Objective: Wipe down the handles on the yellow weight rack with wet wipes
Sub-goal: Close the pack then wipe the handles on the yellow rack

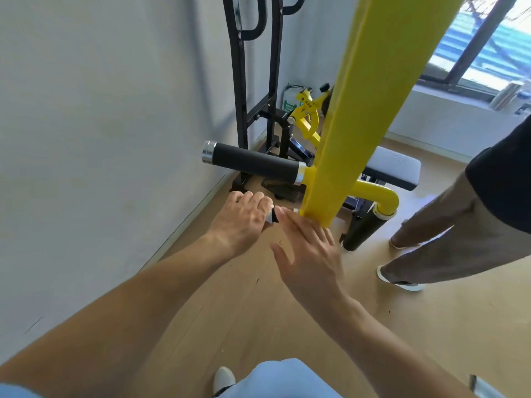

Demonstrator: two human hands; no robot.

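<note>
A yellow post (365,116) of the weight rack slants through the middle of the view. A black foam handle (253,163) with silver end caps sticks out of it to the left. Below that, my left hand (241,219) is curled around a second, lower handle (273,218); only a short black and white piece shows between my hands. Whether a wet wipe is in that hand is hidden. My right hand (307,251) is flat with fingers spread, its fingertips by the post's lower end. A third black handle (363,231) hangs from a yellow bent tube (385,199) on the right.
A white wall (100,139) runs close on the left. Behind the post stand a black frame (244,81) and a grey padded bench (393,168). Another person's legs (436,225) and shoes stand on the wooden floor to the right. A window (488,47) is at top right.
</note>
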